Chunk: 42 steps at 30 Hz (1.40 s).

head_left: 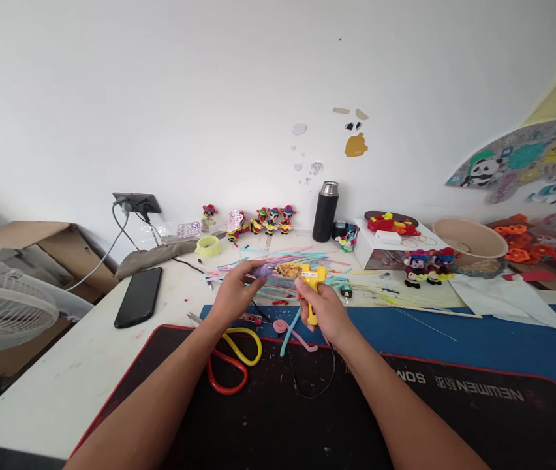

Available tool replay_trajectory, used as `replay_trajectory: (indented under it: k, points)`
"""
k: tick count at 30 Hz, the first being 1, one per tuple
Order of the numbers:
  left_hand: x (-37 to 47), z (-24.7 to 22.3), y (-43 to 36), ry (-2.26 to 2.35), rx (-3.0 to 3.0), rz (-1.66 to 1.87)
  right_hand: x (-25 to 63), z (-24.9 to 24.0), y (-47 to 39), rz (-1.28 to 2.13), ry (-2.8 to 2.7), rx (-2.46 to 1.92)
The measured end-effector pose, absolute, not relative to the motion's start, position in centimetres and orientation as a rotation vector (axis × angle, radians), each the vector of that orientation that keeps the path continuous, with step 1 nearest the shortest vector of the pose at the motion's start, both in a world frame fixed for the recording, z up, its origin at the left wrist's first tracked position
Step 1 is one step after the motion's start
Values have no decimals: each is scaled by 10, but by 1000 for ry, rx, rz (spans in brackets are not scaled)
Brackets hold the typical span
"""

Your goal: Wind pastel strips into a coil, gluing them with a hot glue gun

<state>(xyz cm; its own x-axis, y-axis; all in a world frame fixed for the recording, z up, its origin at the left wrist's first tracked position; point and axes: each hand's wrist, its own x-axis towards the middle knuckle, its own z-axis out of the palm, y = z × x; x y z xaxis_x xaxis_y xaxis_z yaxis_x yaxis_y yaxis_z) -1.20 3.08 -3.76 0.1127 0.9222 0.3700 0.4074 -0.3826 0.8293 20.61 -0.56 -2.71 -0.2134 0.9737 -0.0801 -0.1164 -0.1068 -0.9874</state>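
Now the right hand (328, 311) points the glue gun (313, 277) leftward.

The glue gun (313, 278) is yellow, the held piece (261, 270) purple. The scissors (228, 391) have one red handle and one yellow.

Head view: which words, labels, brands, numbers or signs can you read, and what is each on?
"NEWMEN": on the black mat.
More lettering left of it, same mat: cannot be read for certain.
White label on the yellow glue gun: too small to read.
No other text is legible.
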Motion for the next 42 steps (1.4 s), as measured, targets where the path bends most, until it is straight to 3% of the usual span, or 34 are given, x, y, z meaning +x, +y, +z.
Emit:
replay_trajectory:
  k: [42]
  points:
    - [-13, -36, 31, 1331, 1963, 1276, 205, -22, -11, 1412, -1325, -1249]
